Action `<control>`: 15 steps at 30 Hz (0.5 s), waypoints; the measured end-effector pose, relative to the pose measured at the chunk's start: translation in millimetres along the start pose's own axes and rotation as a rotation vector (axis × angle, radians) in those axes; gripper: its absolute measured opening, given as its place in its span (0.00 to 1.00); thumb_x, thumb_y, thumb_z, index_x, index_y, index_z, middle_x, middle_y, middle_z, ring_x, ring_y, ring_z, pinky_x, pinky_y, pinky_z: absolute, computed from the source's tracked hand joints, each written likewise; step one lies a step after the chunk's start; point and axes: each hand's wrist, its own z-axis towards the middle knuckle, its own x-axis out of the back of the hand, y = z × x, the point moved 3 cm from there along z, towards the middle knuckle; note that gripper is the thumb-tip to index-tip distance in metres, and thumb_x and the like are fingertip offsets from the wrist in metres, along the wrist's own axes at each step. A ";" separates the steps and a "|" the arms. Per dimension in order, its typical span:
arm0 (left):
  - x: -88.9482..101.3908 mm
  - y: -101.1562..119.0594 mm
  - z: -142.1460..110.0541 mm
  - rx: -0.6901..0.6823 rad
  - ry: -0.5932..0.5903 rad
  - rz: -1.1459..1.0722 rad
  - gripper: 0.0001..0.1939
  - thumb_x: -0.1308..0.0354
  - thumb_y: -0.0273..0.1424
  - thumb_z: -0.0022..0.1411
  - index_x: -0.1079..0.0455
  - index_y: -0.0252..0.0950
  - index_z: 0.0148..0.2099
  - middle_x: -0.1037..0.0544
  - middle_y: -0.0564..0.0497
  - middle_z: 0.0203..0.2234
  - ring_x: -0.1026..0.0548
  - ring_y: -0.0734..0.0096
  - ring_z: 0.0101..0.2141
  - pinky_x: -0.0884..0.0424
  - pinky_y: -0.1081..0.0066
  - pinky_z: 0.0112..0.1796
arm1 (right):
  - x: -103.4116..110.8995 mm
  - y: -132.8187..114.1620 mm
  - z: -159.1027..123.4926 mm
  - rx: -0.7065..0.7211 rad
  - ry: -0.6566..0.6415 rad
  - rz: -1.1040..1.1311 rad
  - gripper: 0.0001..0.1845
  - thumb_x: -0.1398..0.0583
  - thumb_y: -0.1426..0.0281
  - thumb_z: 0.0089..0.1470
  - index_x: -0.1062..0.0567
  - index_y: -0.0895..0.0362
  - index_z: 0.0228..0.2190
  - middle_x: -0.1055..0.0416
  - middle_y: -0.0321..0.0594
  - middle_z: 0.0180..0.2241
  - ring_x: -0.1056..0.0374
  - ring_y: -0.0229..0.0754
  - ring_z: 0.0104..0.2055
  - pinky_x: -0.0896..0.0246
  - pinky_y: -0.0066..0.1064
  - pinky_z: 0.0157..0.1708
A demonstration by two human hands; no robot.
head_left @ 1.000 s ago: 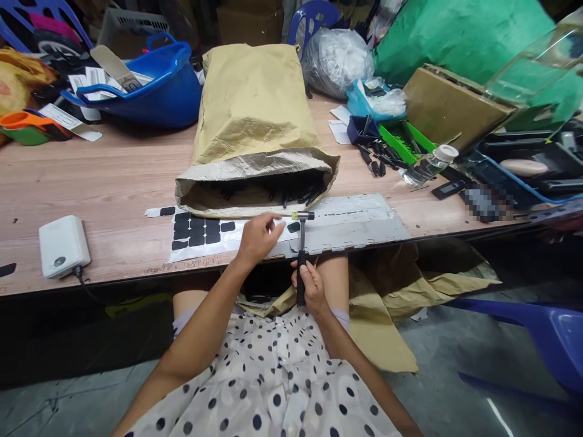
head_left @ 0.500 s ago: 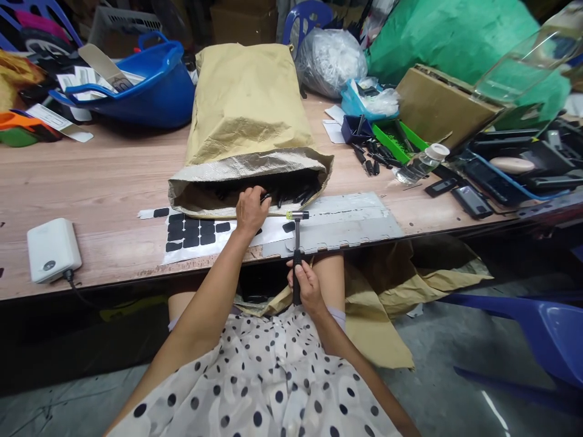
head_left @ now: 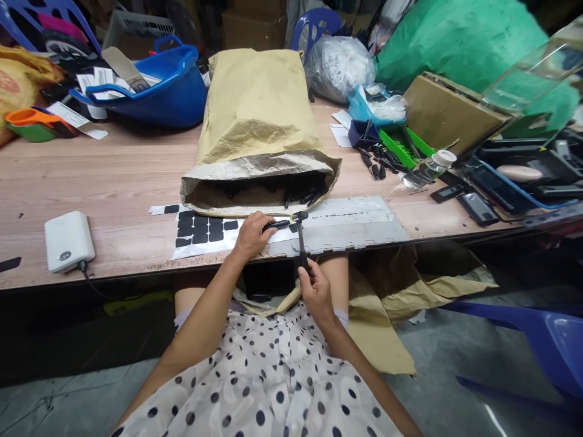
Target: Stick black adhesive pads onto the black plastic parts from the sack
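Observation:
My left hand (head_left: 255,234) is closed around one end of a slim black piece (head_left: 277,224), too small to identify, lying above the front of the table. Its far end points right, close to the head of a small mallet (head_left: 300,233). My right hand (head_left: 316,290) grips the mallet's black handle near the table edge, head upward. Just beyond my hands gapes the mouth of a large brown paper sack (head_left: 259,103), with black pieces inside. Beneath my left hand lies a white sheet with black rounded stickers (head_left: 200,229), and a flat grey board (head_left: 359,226) extends to the right.
A white power bank (head_left: 68,241) with a cable sits left. Behind it are a blue basin (head_left: 150,100) and an orange-handled item (head_left: 40,118). Rightward stand a green tray (head_left: 403,149), a clear bottle (head_left: 428,170) and black devices (head_left: 478,205). Another open sack (head_left: 268,306) is between my knees.
My left hand has come out of the sack's mouth toward me with the slim black piece. The mallet head has turned slightly and sits nearer that piece. The whole view has shifted a little.

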 end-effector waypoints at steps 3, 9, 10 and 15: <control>0.1 0.0 -0.3 -0.007 0.005 -0.007 0.09 0.42 0.30 0.62 0.23 0.39 0.44 0.25 0.49 0.35 0.27 0.60 0.42 0.30 0.61 0.47 | 2.8 -5.3 0.5 0.065 0.011 -0.068 0.18 0.40 0.58 0.60 0.23 0.53 0.48 0.21 0.44 0.43 0.27 0.48 0.44 0.30 0.40 0.47; -2.9 -2.4 -0.3 -0.002 0.029 -0.016 0.08 0.41 0.30 0.61 0.23 0.40 0.42 0.26 0.50 0.34 0.27 0.61 0.41 0.29 0.61 0.46 | 3.0 -7.0 0.9 0.125 -0.024 -0.126 0.16 0.40 0.60 0.60 0.22 0.52 0.46 0.20 0.45 0.42 0.26 0.49 0.43 0.30 0.43 0.48; -3.5 -3.0 -0.1 -0.002 0.035 -0.021 0.08 0.41 0.30 0.61 0.23 0.40 0.42 0.26 0.50 0.34 0.27 0.61 0.41 0.29 0.61 0.46 | 2.7 -7.0 0.6 0.113 -0.025 -0.118 0.16 0.40 0.60 0.60 0.22 0.52 0.46 0.20 0.45 0.41 0.26 0.49 0.42 0.30 0.42 0.47; -4.7 -3.3 -0.3 -0.002 0.041 -0.038 0.08 0.41 0.29 0.61 0.23 0.40 0.43 0.26 0.50 0.34 0.27 0.62 0.40 0.29 0.62 0.46 | -0.7 -10.9 -2.2 0.128 -0.022 -0.106 0.16 0.40 0.60 0.60 0.22 0.52 0.46 0.20 0.45 0.42 0.26 0.49 0.43 0.30 0.43 0.48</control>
